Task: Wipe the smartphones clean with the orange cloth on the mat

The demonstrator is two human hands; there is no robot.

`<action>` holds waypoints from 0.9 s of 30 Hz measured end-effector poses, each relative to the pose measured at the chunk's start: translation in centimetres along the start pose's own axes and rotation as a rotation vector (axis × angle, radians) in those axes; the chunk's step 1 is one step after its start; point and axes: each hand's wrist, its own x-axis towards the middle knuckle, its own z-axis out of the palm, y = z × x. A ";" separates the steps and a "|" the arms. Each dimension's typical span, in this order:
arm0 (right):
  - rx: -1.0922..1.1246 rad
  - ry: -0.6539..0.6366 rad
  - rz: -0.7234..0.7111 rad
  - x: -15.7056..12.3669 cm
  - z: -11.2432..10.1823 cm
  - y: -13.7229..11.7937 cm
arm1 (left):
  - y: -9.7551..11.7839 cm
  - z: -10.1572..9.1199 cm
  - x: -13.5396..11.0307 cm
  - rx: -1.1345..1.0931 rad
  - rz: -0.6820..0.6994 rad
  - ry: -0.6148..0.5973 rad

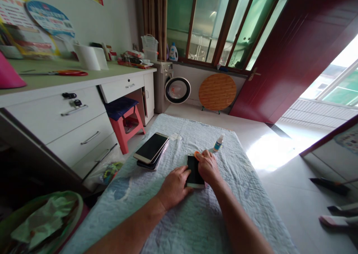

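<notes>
Bare forearms [133, 226] taper into wrists [163, 202], left hand [173, 184] and right hand [208, 167] bare too.

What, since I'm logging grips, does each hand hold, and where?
Right hand: an orange item, by its right side. Left hand: the phone, steadied at its left edge.

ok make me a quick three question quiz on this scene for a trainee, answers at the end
1. True or false: the blue-labelled bottle stands to the right of the smartphone stack.
2. Which holds the orange item at the far end of the lone smartphone: (A) left hand, (B) right hand, (C) both hands?
3. Fill in: the round door of the washing machine is ____.

Key: 1. True; 2. B; 3. open.
</notes>
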 end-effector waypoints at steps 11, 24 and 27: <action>0.068 -0.042 -0.130 0.7 0.6 -1.8 | 1.1 -0.4 -0.3 0.065 0.007 -0.024; -0.018 0.039 0.044 0.2 0.1 1.4 | 0.0 -0.6 -0.1 0.091 0.024 -0.068; -0.022 0.030 0.039 0.2 0.1 0.6 | -0.2 -0.8 0.0 0.089 0.041 -0.087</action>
